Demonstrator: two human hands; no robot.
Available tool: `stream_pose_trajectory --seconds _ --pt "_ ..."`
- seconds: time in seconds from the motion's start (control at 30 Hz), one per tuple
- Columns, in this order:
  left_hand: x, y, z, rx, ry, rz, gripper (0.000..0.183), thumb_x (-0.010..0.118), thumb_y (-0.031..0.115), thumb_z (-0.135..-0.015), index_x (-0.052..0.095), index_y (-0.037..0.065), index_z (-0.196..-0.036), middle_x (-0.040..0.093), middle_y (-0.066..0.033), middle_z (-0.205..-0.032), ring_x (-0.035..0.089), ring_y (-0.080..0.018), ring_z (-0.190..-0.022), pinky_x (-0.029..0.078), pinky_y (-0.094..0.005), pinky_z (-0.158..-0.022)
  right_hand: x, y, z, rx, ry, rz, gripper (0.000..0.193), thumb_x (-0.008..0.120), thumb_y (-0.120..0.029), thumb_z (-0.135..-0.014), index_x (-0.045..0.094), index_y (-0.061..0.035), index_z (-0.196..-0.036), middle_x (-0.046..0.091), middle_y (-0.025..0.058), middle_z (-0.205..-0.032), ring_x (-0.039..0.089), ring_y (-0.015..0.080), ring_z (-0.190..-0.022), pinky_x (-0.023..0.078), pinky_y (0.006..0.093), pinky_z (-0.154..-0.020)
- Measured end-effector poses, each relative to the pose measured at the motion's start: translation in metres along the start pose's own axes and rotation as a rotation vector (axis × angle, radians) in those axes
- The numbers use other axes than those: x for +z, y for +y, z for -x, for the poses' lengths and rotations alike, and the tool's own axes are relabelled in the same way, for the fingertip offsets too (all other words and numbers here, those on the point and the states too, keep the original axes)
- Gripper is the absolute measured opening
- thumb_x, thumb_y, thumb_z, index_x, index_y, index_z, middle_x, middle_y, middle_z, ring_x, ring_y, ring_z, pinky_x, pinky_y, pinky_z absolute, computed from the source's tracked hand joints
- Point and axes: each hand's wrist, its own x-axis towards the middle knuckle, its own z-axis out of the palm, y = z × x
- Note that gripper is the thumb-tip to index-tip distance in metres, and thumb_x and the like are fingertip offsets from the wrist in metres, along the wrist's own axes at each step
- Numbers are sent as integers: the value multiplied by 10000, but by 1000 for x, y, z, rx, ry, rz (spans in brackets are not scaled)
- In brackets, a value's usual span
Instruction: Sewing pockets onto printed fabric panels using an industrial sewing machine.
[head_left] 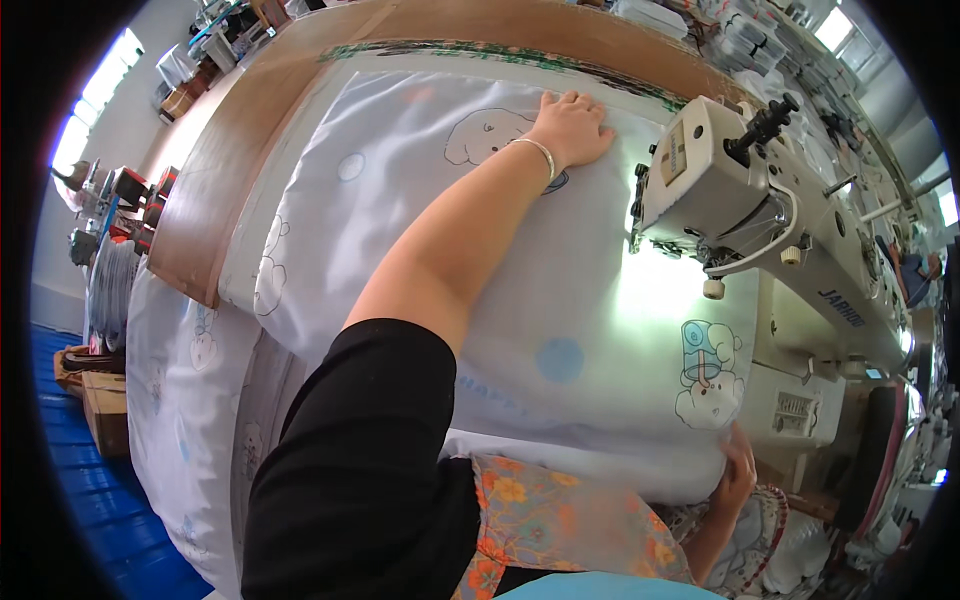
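1. Fabric (520,290), pale white with printed cartoon bears and blue dots, lies spread over the worktop (260,130) to the left of the sewing machine (760,220) and hangs off the near edge toward the person's lap.
2. Left hand (572,128) rests flat on the fabric at the far side, just left of the machine's head, its grip spread with fingers pressed down on the cloth; a thin bangle (540,155) circles the wrist.
3. Right hand (737,472) sits low, in front of the machine's base, its grip pinching the near edge of the fabric, fingers curled into the fold.
4. A lamp under the machine's head throws a bright patch on the cloth beside the needle area.
5. A black sleeve (360,470) covers the left upper arm; an orange flowered garment (560,520) shows below the hanging cloth.
6. Well left of the machine, past the worktop's end, cardboard boxes (95,400) stand on a blue floor (110,510).
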Motion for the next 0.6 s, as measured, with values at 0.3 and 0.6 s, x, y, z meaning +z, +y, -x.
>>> stream_pose_trajectory --seconds 0.3,0.6 --pt "-17 3 11 5 -95 10 582 414 481 -944 465 104 -1385 417 -90 -1458 338 -239 -1380 256 -525 -1103 -5 -5 3 76 -24 -58 187 450 76 -838 612 29 -918 616 241 -1209 606 341 -1113 456 375 -936" --pt "-8 0 14 33 -30 53 601 376 495 -950 438 112 -1409 377 -104 -1487 288 -246 -1407 188 -552 -1124 -7 -2 4 30 -19 -8 195 446 66 -888 632 16 -920 630 199 -1215 629 312 -1095 488 337 -856"
